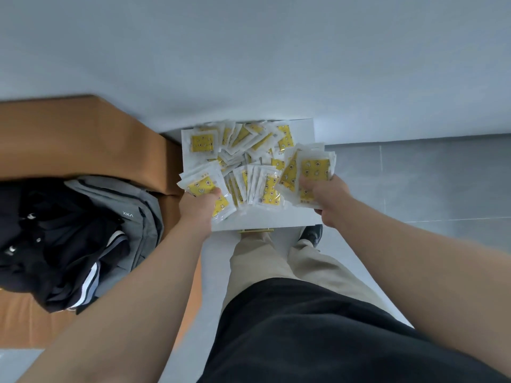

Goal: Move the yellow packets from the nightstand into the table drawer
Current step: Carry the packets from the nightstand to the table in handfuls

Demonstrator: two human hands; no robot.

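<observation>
A heap of yellow packets point(249, 150) in clear wrappers covers the white nightstand top point(302, 134). My left hand point(197, 207) grips a bunch of packets point(201, 183) at the heap's near-left edge. At the near-right edge, my right hand point(323, 194) holds another bunch of packets point(312, 164), lifted a little over the nightstand's right side. A gold drawer handle point(255, 230) shows just under the nightstand's front edge. No table drawer is in view.
A brown bed frame point(83, 139) stands to the left, with a grey backpack point(130, 214) and black clothing point(55, 244) on it. Grey floor tiles point(428, 183) lie to the right. My legs and a dark shoe point(311, 236) are below the nightstand. A pale wall is behind.
</observation>
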